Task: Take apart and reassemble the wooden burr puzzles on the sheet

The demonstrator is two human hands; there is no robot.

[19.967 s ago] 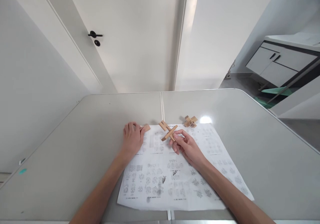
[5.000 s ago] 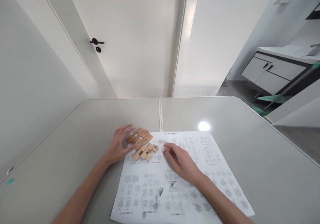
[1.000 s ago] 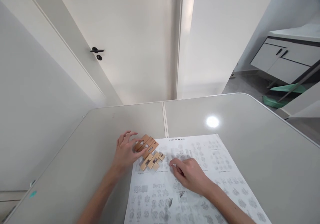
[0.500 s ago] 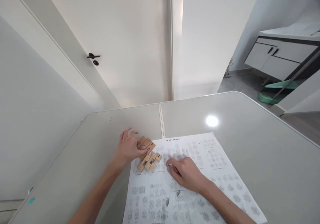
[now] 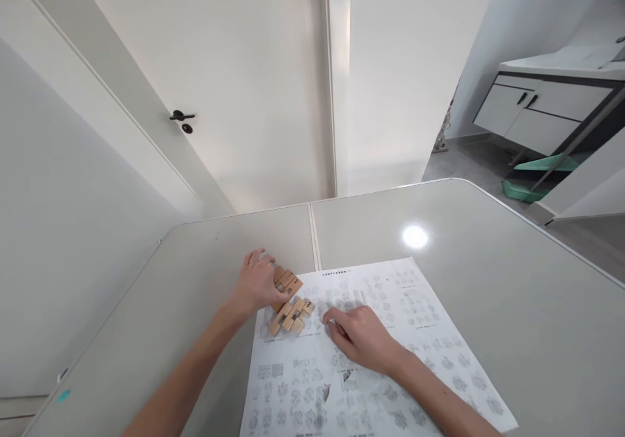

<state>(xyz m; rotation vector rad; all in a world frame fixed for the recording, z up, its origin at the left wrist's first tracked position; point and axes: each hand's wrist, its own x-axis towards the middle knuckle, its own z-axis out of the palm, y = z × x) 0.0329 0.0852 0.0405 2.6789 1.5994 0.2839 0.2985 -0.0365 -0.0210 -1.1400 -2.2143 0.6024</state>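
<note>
My left hand (image 5: pixel 257 283) is at the far left part of the printed sheet, its thumb on the brown wooden puzzle pieces (image 5: pixel 291 283), one marked with a 2. The index finger is mostly hidden behind the hand, while the other fingers curl up above the pieces. Just nearer to me lie paler interlocking wooden pieces (image 5: pixel 291 316), one marked 3, touching or almost touching the brown ones. To their right my right hand (image 5: pixel 360 338) rests on the sheet with its fingers curled in; nothing shows in it.
The large white sheet (image 5: pixel 375 385) with rows of printed puzzle diagrams lies on the grey table (image 5: pixel 469 241), which has a seam (image 5: pixel 314 235) across it. Beyond stand a white door (image 5: pixel 263 98) with a black handle and, at right, a white cabinet (image 5: pixel 541 108).
My left hand has closed in over the brown pieces, with its fingers shifted slightly right and more bunched. My right hand stays at the same place on the sheet.
</note>
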